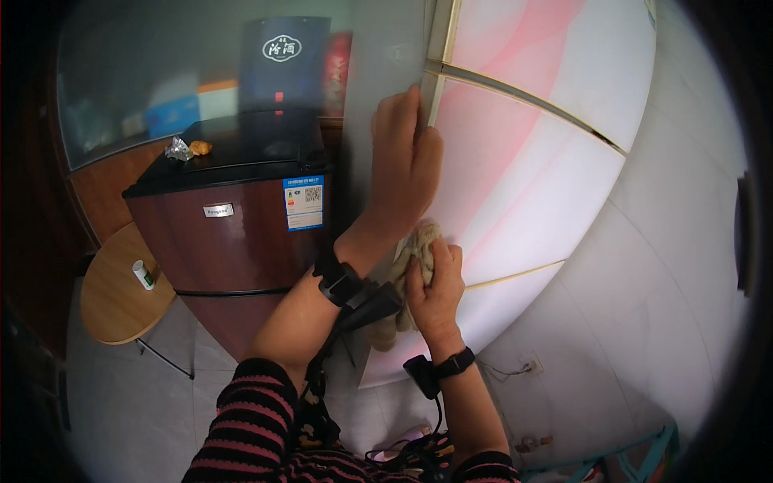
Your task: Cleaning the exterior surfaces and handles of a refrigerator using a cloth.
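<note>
A tall refrigerator with a glossy white and pink front [513,181] stands before me, its doors edged in gold trim. My left hand [404,157] lies along the left edge of its middle door, fingers pointing up and holding nothing that I can see. Lower down, my right hand [438,284] grips a bunched beige cloth [401,302] near the same edge. The cloth hangs below the fingers. Both wrists wear black straps with small devices.
To the left stands a smaller dark red refrigerator [229,241] with crumpled foil [179,149] and a brown lump [200,148] on top. Beside it is a round wooden stool [115,302] holding a small white bottle [143,275]. A cord runs to a wall socket [534,364] at lower right.
</note>
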Motion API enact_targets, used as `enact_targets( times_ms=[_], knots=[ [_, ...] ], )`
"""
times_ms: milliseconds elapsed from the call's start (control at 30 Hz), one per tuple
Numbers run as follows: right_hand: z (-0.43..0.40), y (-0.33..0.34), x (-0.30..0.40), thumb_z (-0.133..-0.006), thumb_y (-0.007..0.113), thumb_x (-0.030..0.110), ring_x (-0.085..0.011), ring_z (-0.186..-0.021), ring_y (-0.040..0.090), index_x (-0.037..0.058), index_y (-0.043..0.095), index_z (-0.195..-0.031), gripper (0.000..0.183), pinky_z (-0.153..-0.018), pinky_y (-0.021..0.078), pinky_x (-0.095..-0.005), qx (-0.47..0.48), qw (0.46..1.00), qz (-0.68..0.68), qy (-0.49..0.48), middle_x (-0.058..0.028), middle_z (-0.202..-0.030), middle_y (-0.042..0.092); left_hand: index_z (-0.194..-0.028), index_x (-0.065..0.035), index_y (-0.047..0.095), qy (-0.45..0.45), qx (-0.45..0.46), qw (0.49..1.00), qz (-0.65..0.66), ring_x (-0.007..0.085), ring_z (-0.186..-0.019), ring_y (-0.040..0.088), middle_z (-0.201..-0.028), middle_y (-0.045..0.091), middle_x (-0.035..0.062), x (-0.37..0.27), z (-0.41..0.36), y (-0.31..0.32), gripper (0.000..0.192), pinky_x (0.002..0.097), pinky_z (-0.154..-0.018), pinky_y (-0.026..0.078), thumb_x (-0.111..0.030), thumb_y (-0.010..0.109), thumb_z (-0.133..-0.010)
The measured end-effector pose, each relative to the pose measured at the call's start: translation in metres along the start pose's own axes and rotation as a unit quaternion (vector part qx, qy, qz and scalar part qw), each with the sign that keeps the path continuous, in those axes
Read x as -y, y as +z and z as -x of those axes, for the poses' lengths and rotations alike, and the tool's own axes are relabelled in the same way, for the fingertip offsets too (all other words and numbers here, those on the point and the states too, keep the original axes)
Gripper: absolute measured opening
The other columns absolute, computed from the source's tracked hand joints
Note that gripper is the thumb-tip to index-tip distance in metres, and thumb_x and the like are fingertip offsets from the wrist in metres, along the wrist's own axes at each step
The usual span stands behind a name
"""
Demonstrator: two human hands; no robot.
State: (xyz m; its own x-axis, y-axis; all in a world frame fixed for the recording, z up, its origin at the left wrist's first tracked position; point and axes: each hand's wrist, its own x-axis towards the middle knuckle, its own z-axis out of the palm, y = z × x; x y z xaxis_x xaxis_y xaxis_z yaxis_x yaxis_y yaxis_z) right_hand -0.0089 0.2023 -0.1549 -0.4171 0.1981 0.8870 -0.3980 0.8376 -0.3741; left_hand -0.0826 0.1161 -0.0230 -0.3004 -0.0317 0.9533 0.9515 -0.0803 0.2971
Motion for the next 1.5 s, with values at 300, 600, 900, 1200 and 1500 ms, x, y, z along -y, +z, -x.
enact_targets(
  times_ms=[300, 600, 900, 1200, 1500],
  knots=[
    [0.002, 0.004, -0.003, -0.076, 0.065, 0.008, -0.0339, -0.081, 0.058, 0.0070, 0.053, -0.115, 0.041, -0.064, 0.0495, -0.0404, 0.015, 1.000, -0.010, 0.018, -0.0135, -0.096, 0.053, -0.121, 0.0091, 0.042, -0.027, -0.019, 0.999, 0.003, 0.0320, -0.097, 0.044, -0.107, 0.049, 0.0181, 0.003, 0.006, 0.002, 0.040, 0.0403, -0.091, 0.035, -0.003, 0.040, -0.083],
    [0.004, 0.005, -0.005, -0.075, 0.063, 0.006, -0.0369, -0.083, 0.055, 0.0043, 0.053, -0.113, 0.039, -0.066, 0.0476, -0.0419, 0.016, 1.000, 0.018, 0.021, -0.0174, -0.094, 0.051, -0.109, 0.0041, 0.052, 0.117, -0.047, 0.992, 0.022, 0.0338, -0.102, 0.048, -0.109, 0.051, 0.0184, 0.006, -0.014, -0.011, 0.034, 0.0373, -0.092, 0.038, 0.005, 0.041, -0.077],
    [0.005, 0.015, -0.003, -0.075, 0.060, 0.005, -0.0351, -0.079, 0.051, 0.0017, 0.054, -0.112, 0.037, -0.066, 0.0456, -0.0397, -0.025, 0.999, 0.021, 0.002, -0.0174, -0.089, 0.049, -0.111, 0.0026, 0.054, 0.154, -0.015, 0.988, 0.028, 0.0293, -0.099, 0.052, -0.110, 0.052, 0.0171, 0.013, -0.016, -0.022, 0.045, 0.0315, -0.089, 0.042, 0.015, 0.034, -0.072],
    [0.009, 0.016, -0.008, -0.076, 0.059, 0.007, -0.0358, -0.078, 0.051, 0.0014, 0.053, -0.113, 0.038, -0.067, 0.0455, -0.0405, -0.038, 0.998, 0.043, -0.016, -0.0179, -0.090, 0.049, -0.112, 0.0038, 0.054, 0.167, 0.027, 0.984, 0.056, 0.0319, -0.105, 0.051, -0.114, 0.052, 0.0190, 0.009, -0.016, -0.024, 0.046, 0.0334, -0.091, 0.041, 0.015, 0.035, -0.072],
    [0.010, 0.017, -0.005, -0.080, 0.053, 0.002, -0.0297, -0.080, 0.045, -0.0038, 0.046, -0.106, 0.027, -0.074, 0.0404, -0.0354, -0.027, 0.999, 0.021, -0.011, -0.0155, -0.089, 0.043, -0.112, 0.0037, 0.054, 0.109, 0.039, 0.992, 0.045, 0.0340, -0.107, 0.051, -0.115, 0.051, 0.0203, 0.018, 0.004, -0.028, 0.049, 0.0342, -0.096, 0.040, 0.015, 0.034, -0.068]
  ],
)
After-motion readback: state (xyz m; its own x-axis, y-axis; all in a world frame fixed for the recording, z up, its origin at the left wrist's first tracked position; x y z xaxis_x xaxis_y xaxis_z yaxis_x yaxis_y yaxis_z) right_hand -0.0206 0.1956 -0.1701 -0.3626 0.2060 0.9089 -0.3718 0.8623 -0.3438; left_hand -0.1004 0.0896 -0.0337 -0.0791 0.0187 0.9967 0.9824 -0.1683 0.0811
